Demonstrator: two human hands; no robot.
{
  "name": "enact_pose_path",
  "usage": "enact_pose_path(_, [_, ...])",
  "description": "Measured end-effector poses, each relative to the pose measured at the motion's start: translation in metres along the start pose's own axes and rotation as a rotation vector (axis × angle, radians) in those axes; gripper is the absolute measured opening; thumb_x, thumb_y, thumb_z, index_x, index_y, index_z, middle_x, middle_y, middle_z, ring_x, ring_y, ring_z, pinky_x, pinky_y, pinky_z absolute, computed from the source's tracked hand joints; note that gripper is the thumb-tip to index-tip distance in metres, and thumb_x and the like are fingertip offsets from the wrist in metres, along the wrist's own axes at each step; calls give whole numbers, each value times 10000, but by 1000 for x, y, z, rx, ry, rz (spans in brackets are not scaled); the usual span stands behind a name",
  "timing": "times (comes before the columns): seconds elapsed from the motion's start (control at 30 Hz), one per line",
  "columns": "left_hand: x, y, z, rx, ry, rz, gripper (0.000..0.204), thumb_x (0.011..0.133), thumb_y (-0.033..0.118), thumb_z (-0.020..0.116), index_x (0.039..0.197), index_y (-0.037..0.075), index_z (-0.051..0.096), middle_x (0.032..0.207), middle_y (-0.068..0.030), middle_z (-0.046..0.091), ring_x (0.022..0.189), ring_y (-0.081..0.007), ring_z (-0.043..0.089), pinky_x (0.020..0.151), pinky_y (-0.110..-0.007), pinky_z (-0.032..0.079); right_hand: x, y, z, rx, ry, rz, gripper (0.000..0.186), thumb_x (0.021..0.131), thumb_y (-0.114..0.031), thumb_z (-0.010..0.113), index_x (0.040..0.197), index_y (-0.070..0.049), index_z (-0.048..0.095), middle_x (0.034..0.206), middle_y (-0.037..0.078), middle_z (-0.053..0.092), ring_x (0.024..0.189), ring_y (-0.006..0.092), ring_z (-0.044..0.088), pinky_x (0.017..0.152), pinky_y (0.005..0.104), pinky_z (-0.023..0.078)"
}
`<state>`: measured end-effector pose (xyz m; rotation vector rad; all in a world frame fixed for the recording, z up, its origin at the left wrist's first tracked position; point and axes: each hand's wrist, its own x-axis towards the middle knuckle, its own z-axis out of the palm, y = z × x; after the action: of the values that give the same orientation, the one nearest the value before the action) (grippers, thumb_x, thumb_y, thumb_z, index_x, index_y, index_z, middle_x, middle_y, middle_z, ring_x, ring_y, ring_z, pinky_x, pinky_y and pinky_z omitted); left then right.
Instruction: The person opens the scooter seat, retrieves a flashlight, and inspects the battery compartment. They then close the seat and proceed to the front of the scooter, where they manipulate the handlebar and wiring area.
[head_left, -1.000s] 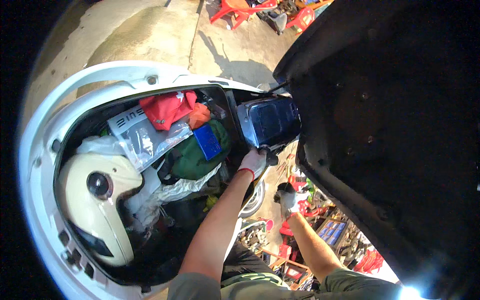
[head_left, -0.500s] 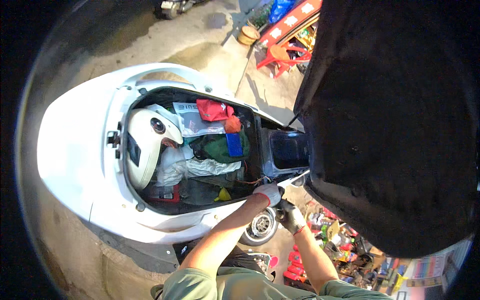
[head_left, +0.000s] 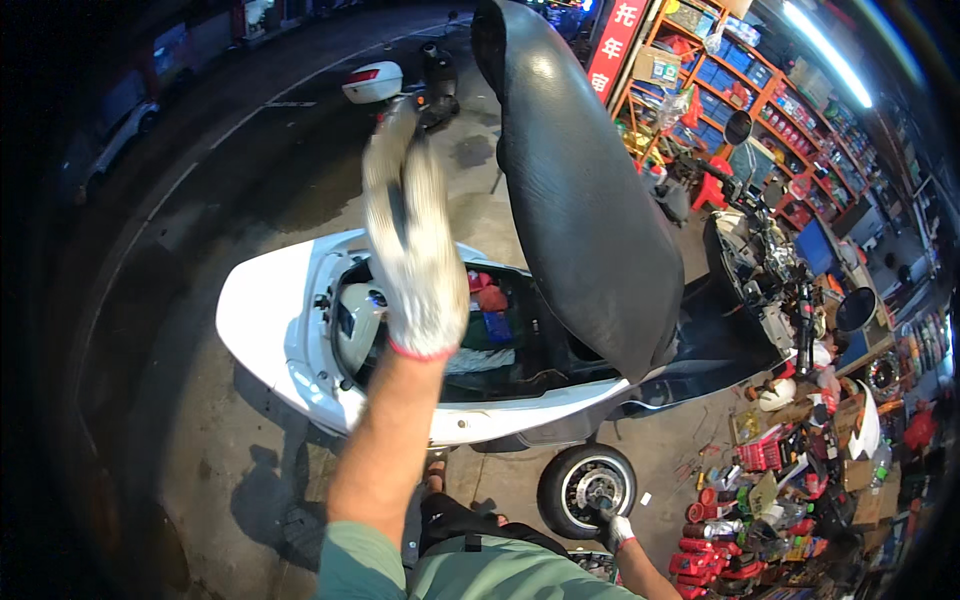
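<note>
My left hand (head_left: 415, 255), in a white knitted glove, is raised over the open storage compartment of a white scooter (head_left: 260, 310), its fingers stretched out and blurred, holding nothing I can see. Beneath it are a cream helmet (head_left: 355, 325), red pouches (head_left: 490, 298) and a blue item (head_left: 497, 324), partly hidden by the hand. The black seat (head_left: 580, 210) stands upright beside the compartment. My gloved right hand (head_left: 617, 532) is low on the right, beside a loose wheel (head_left: 565, 500), closed round something dark that I cannot make out.
The handlebars (head_left: 770, 250) are at the right. A dark scooter with a white top box (head_left: 370, 82) stands behind. Orange shelving (head_left: 760, 100) with bins lines the upper right. Red cases, bottles and parts (head_left: 730, 530) crowd the ground at lower right. A road (head_left: 200, 140) runs past on the left.
My left hand has left the front of the compartment and risen over it with fingers extended. My right hand has dropped lower, toward the wheel. The view has widened to show the whole seat.
</note>
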<state>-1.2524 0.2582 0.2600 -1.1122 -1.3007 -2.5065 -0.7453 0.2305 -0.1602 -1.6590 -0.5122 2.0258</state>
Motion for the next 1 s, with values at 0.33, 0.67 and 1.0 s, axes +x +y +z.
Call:
enact_pose_path(0.33, [80, 44, 28, 618, -459, 257, 771, 922, 391, 614, 1486, -12, 278, 1382, -320, 491, 1330, -409, 469, 1101, -415, 379, 38, 46, -52, -223, 118, 19, 177, 912, -167, 625, 1005, -36, 699, 697, 47, 641, 464, 171, 518, 421, 304, 391])
enact_pose_path(0.67, [8, -19, -139, 797, -181, -108, 622, 928, 241, 630, 1436, -15, 378, 1387, -240, 497, 1293, -326, 488, 1086, -394, 400, 27, 49, -19, -429, 170, -33, 168, 899, -158, 655, 1015, -38, 676, 749, 72, 670, 506, 195, 584, 421, 324, 447])
enact_pose_path(1.0, [-75, -98, -254, 1226, -153, -381, 569, 824, 131, 691, 1358, 41, 513, 1373, -208, 502, 1284, -389, 465, 1090, -442, 391, 41, 32, -30, -563, 309, -103, 202, 854, -48, 656, 1038, 33, 681, 762, 85, 668, 562, 191, 597, 471, 332, 456])
